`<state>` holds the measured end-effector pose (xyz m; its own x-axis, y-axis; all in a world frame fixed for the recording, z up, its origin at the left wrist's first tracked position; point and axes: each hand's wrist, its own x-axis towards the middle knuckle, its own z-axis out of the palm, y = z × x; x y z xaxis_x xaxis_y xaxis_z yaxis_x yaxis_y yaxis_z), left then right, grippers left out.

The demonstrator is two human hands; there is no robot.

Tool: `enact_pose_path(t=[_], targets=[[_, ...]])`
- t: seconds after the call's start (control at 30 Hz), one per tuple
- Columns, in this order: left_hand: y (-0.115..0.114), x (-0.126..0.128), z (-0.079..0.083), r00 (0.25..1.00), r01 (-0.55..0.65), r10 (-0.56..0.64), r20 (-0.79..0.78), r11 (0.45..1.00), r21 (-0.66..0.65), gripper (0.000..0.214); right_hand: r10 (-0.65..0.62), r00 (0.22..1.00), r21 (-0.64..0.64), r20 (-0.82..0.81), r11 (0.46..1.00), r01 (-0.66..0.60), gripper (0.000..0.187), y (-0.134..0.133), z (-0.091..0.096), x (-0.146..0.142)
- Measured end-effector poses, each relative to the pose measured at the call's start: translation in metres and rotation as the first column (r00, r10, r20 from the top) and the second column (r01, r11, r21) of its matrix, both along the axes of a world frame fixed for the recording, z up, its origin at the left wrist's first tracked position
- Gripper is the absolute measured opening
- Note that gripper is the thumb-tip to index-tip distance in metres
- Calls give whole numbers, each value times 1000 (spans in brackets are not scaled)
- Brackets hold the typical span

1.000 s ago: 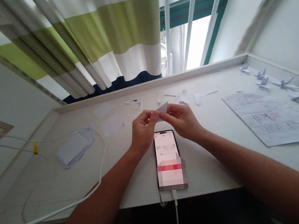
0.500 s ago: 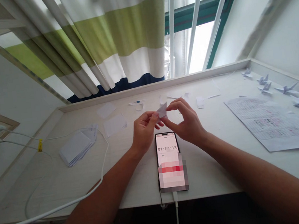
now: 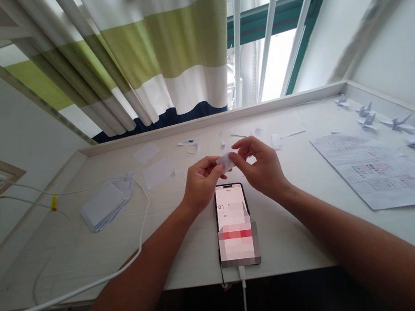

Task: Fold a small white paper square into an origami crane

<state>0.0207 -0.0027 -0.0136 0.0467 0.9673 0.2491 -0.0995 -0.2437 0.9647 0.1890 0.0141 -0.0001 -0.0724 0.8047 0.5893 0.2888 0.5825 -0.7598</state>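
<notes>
Single head view — looks forward and down, close over desk (image 3: 314, 223), facing window (image 3: 275, 61).

Both bare forearms enter from the bottom corners of the frame and converge at its centre. The left forearm (image 3: 142, 272) rises from lower left, the right forearm (image 3: 354, 243) from lower right. The left hand (image 3: 199, 184) and right hand (image 3: 264, 166) meet fingertip to fingertip, thumbs and forefingers pinched shut, the right hand's other fingers arched above, wrists held straight

Digits "01:" on phone screen (image 3: 230, 206); printed sheet (image 3: 379, 169) too small to read.
</notes>
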Motion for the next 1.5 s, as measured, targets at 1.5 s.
enact_pose_path(t=[1.5], targets=[[0,-2,11,898,214,-95,430,948,-237,38,7,913,400,408,898,-185,12,11,4,16]])
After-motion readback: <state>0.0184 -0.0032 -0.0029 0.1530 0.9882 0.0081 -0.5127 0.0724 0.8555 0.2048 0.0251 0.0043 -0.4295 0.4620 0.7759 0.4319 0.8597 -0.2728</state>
